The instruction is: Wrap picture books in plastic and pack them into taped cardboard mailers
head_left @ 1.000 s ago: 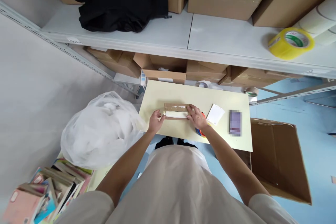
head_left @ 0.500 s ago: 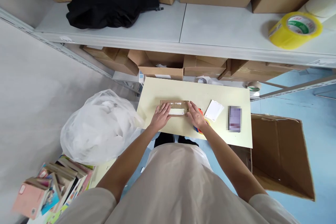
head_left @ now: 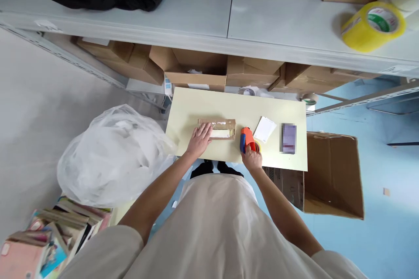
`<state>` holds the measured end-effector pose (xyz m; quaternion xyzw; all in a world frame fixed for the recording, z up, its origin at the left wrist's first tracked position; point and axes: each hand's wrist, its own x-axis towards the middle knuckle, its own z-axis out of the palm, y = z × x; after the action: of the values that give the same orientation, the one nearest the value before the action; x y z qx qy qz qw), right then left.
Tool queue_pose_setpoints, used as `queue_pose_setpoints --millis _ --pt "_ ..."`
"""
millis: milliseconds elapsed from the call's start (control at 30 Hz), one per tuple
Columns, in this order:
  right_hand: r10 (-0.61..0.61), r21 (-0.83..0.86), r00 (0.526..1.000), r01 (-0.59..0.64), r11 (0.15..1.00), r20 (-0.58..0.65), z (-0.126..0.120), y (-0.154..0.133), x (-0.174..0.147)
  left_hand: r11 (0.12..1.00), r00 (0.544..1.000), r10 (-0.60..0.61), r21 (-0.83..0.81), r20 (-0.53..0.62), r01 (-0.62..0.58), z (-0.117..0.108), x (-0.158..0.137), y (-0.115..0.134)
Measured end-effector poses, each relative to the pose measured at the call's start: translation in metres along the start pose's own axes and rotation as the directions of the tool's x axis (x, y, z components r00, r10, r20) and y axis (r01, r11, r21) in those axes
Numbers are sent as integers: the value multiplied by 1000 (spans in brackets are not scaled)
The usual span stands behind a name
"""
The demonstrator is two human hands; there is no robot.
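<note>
Left hand (head_left: 200, 139): laid flat, fingers extended and nearly together, nothing gripped. Cardboard packet (head_left: 231, 124) is covered by it at the left end; the rest is left exposed to the right of the fingers, with a white strip (head_left: 221, 133) seen along it.

Right hand (head_left: 252, 159): narrowed, fingers curled at the near end of the red-and-blue tape dispenser (head_left: 247, 134). Contact is seen; full closure of the grip can't be told, underside hidden. Dispenser is stood just right of the packet, gap between them.

White cards (head_left: 264, 129) are placed beyond the right hand, slightly right. Purple item (head_left: 288, 138), pixelated, is set farther right. All of these are supported by the pale table (head_left: 196, 102).

White plastic bag (head_left: 111, 157) is located well left of the left hand.
</note>
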<state>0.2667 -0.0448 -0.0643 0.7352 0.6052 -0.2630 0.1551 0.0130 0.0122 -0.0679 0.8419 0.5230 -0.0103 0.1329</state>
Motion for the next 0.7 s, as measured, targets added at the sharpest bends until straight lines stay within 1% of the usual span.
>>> queue_pose_setpoints --millis 67,100,167,200,267,333,367,433,467,533,600,700 --pt "45 60 998 -42 997 -37 -6 1 -1 1000 1000 12 7 -6 -12 2 -5 -2" --pt "66 124 995 -57 991 -69 -11 5 -3 1000 1000 17 7 -11 -17 2 -9 -3" --pt "118 321 980 -61 945 -162 -24 15 -12 1000 999 27 4 -22 -27 3 -16 -4" --pt "144 437 964 -32 899 -224 -33 20 -17 999 999 34 1 -27 -34 4 -19 -5" --pt "183 628 914 95 773 -363 -56 21 -25 999 998 51 -5 -40 -51 5 -23 -5" --pt "171 706 858 268 656 -484 -79 9 -26 998 996 65 -12 -57 -66 5 -25 -6" --pt "134 712 844 341 614 -520 -90 -3 -24 997 995 70 -17 -65 -71 5 -25 -6" --pt "-17 703 855 438 560 -519 -106 -32 -15 996 994 80 -27 -77 -83 5 -25 -7" --pt "-96 699 867 456 551 -489 -110 -47 -8 995 993 88 -33 -80 -90 5 -25 -8" --pt "-200 684 880 462 564 -430 -113 -69 5 993 991 105 -52 -79 -110 4 -26 -9" --pt "-236 662 896 437 609 -375 -110 -77 16 989 990 117 -81 -74 -123 4 -28 -11" --pt "-226 638 918 391 663 -327 -102 -63 22 981 991 106 -153 -76 -117 0 -32 -10"
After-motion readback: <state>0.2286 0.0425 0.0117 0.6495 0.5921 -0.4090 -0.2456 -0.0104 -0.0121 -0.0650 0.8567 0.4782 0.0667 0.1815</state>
